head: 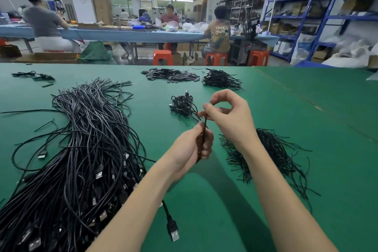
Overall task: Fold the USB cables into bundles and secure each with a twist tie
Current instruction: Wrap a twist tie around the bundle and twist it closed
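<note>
Room: workshop; people sit at a long bench beyond my green table [266,108].
Left hand [196,147]: my fingers curl round a folded black cable [203,139], held above the table.
Right hand [229,114]: pinching the cable's upper end.
Left: loose cables [81,149] heaped.
Right: twist ties [272,155] piled.
Ahead: finished bundles [183,104].

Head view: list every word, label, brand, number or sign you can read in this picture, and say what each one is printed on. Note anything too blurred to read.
"UNKN OWN": on the back of the shirt of the seated person at the far table.
Boxes and packages on the blue shelves: any print is too small and blurred to read.
Cables, ties and green table: no text visible.
</note>
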Motion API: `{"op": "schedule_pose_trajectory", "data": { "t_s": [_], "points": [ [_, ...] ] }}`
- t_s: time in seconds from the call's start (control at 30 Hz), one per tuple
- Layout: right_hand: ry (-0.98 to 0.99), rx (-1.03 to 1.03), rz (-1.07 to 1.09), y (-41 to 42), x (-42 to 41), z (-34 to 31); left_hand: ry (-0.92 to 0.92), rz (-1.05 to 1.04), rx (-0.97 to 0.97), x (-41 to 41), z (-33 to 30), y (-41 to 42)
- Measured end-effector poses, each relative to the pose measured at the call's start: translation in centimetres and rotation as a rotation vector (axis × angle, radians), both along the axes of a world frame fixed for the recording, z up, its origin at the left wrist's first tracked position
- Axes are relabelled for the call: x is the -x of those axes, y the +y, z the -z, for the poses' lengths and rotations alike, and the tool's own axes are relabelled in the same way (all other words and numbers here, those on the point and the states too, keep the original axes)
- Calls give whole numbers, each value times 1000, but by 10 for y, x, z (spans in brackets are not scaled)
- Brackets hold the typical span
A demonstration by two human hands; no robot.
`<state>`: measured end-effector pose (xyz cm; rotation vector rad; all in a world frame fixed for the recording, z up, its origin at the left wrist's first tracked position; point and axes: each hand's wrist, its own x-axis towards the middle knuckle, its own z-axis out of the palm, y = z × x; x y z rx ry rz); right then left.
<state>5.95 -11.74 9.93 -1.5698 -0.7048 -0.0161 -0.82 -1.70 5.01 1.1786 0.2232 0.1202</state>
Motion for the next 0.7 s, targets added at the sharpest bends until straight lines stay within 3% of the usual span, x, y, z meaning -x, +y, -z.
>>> {"op": "schedule_pose_trajectory", "data": {
  "t_s": [0.13, 0.23, 0.33, 0.4, 0.53, 0.6, 0.7],
  "points": [
    [197, -201, -88, 1, 2, 0, 9, -6, 219, 6, -7, 5],
    [123, -12, -322, -7, 0, 2, -22, 46, 274, 12, -16, 16],
    [135, 3, -494, -2, 8, 8, -85, 70, 360, 14, -21, 22],
    [120, -32, -398, 8, 13, 15, -112, 18, 336, 13, -18, 23],
    [81, 40, -182, 21, 18, 29, -154, -210, 83, 7, -14, 27],
    [169, 154, -238, 19, 14, 34, -220, -311, 143, 6, -14, 39],
    [224, 310, -400, 11, 11, 37, -283, -303, 349, 11, -18, 54]
  ]
}}
